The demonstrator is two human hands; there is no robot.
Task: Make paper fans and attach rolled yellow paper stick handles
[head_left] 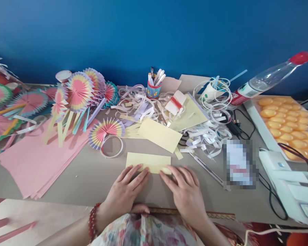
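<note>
A small rectangle of pale yellow paper (149, 159) lies flat on the table in front of me. My left hand (125, 188) rests its outstretched fingers on the paper's near left part. The fingers of my right hand (186, 189) are stretched out too, with the fingertips on the near right corner. A larger yellow sheet (160, 135) lies just beyond. To the left are a folded paper fan (108, 129) in pink, yellow and lilac and a roll of tape (112, 155). A slim cutter knife (207, 170) lies to the right.
Pink sheets (38, 157) and several finished paper fans (79, 91) spread across the left. Curled paper strips (207, 138) lie in heaps at the back, by a pen cup (154, 89). A plastic bottle (269, 80), a blurred-out phone (239, 164) and cables (269, 188) are on the right.
</note>
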